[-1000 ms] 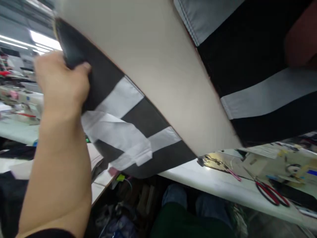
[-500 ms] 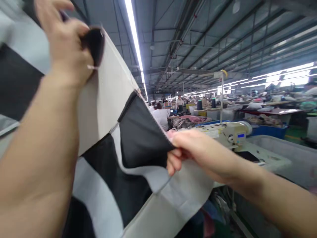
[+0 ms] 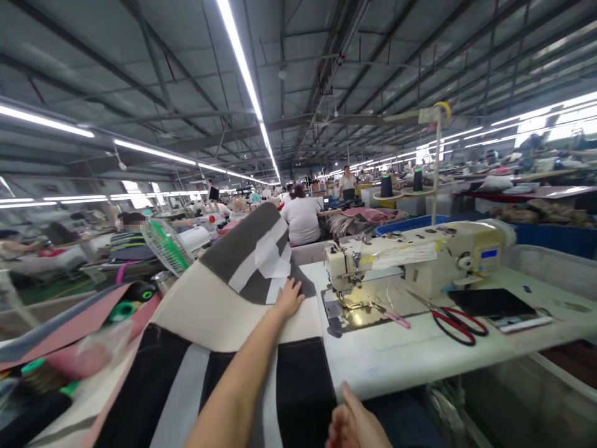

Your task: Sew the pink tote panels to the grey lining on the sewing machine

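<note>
A large sewn panel of cream, black and grey pieces (image 3: 209, 308) lies over the table's left part, its far end rising beyond my left hand. My left hand (image 3: 290, 298) rests on it with fingers spread, just below a white patch (image 3: 273, 255). Low in the view, my right hand (image 3: 357, 423) is beside the panel's right edge, thumb raised away from loosely curled fingers; nothing shows in it. The sewing machine (image 3: 420, 255) stands to the right of the panel. Pink-handled snips (image 3: 396, 318) lie by its needle plate.
Red-handled scissors (image 3: 459, 325) and a dark flat device (image 3: 494, 303) lie on the sewing table (image 3: 382, 367). Left of the panel are thread spools (image 3: 124, 310) and a green fan (image 3: 168, 246). A person in white (image 3: 303, 221) sits ahead; plastic bins flank the table.
The panel, held up by both hands before, is now down on the table. My left hand has come down and spread on it; my right hand has dropped and let go of the edge.
</note>
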Available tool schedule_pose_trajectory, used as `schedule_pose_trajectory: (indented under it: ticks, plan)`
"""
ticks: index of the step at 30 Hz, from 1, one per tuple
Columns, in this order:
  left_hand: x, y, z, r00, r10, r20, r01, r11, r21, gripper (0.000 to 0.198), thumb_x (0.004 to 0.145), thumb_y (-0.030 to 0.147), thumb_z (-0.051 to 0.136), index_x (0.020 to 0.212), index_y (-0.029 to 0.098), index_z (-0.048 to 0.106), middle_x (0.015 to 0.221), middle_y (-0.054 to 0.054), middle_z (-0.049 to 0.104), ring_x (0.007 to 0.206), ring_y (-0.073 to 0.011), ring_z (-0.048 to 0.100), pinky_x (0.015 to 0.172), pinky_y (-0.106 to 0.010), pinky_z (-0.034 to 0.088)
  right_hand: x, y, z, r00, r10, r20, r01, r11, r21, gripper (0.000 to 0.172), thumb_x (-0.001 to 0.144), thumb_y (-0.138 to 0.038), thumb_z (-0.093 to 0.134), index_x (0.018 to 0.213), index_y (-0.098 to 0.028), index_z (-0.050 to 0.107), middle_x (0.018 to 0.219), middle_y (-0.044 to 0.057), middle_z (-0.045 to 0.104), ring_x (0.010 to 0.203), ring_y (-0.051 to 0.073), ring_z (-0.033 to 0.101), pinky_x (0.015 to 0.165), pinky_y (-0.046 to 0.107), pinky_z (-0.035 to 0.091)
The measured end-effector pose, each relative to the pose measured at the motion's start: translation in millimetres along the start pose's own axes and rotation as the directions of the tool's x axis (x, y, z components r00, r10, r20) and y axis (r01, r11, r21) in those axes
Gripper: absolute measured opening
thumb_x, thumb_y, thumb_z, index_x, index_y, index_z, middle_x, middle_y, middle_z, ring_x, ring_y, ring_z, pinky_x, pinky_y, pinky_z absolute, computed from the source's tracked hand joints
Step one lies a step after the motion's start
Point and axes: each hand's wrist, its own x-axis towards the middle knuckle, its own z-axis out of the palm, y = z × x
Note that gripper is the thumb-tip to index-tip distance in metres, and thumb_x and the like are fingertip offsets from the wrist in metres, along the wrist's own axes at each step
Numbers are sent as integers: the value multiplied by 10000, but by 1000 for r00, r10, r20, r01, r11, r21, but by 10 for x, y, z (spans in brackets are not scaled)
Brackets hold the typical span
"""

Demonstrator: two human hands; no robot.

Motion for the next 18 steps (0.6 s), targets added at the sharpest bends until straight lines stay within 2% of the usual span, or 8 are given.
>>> schedule_pose_trajectory:
  ticks: [1,3,5,7,9,12,15,18]
  plan:
    - [0,-62,41,1000,-9,9,9,1000,-8,596,946,457,498,1461,183,375,1572,-142,269,1475,-312,218,1199,-595,260,-20,151,-158,999,-1,-51,-2,999,-52,619,793,-758,518,505,-215,445,483,22,527,487,156,581,542,267,489]
    - [0,-225,41,1000,-21,7,21,1000,-15,618,951,464,473,1493,214,313,1601,-119,200,1499,-308,126,1215,-621,178,-91,401,-420,973,-143,-183,101,971,-218,533,698,-723,661,621,-205,558,644,59,643,654,206,649,609,280,506]
    - [-17,-400,17,999,-48,-1,48,999,-10,628,951,499,443,1502,238,292,1609,-108,182,1507,-305,91,1215,-636,130,-138,570,-570,929,-275,-248,179,920,-348,505,628,-624,766,864,-192,655,938,110,716,936,280,672,760,316,534]
    - [-69,-529,32,995,-101,0,101,995,3,644,952,542,387,1508,238,277,1609,-120,179,1507,-314,89,1201,-650,140,-120,642,-593,940,-271,-205,177,905,-387,667,601,-528,806,1137,-167,642,1226,157,663,1192,329,588,946,374,499]
    - [-151,-582,101,987,-161,17,160,987,19,653,952,564,334,1501,214,292,1593,-153,215,1498,-336,132,1173,-670,189,-51,611,-521,971,-232,-63,193,907,-374,776,609,-461,812,1283,-148,590,1345,170,605,1292,334,524,1072,422,415]
    - [-284,-550,241,980,-197,29,195,980,47,624,961,551,286,1475,202,335,1566,-163,280,1478,-334,208,1161,-670,215,28,433,-369,961,-237,146,268,928,-258,634,682,-491,768,1198,-136,666,1220,152,688,1198,335,601,1078,450,405]
    - [-345,-451,270,983,-183,19,182,981,66,590,961,553,282,1406,191,420,1511,-168,372,1438,-333,292,1159,-659,228,-56,262,-300,938,-262,227,299,942,-150,488,757,-555,703,1016,-143,737,1030,115,747,1042,323,662,977,441,475]
    - [-237,-271,153,979,-202,14,200,977,75,643,935,616,310,1215,91,554,1304,-240,537,1297,-387,452,1130,-682,237,-282,191,-321,939,-213,271,262,952,-160,442,812,-551,661,979,-151,744,956,78,747,943,286,668,879,377,507]
